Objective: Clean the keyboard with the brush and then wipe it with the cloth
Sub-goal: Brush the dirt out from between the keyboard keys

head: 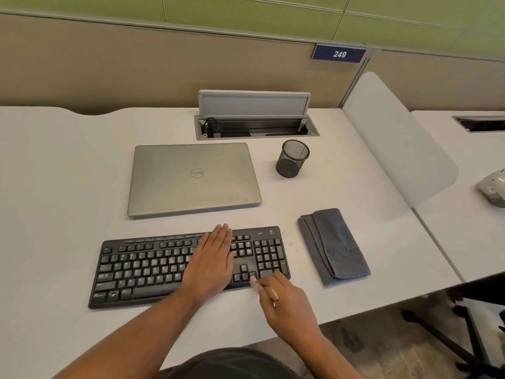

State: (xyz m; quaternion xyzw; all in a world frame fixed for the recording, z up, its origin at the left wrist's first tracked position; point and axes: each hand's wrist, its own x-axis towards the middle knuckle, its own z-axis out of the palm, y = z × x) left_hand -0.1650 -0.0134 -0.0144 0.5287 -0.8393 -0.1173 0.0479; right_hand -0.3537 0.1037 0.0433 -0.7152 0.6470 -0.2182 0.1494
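Observation:
A black keyboard point(142, 269) lies on the white desk point(54, 187) near its front edge. My left hand point(211, 265) rests flat on the keys, fingers together, right of the keyboard's middle. My right hand point(287, 299) grips a small brush point(266, 289) with a light wooden handle. Its bristle tip touches the arrow keys at the keyboard's lower right corner. A folded grey cloth point(333, 246) lies on the desk just right of the keyboard, apart from both hands.
A closed silver laptop point(192, 177) sits behind the keyboard. A black mesh pen cup point(292, 158) stands to its right. An open cable tray point(255, 125) is at the back. A translucent divider point(399, 143) borders the right side. The desk's front edge lies close below my hands.

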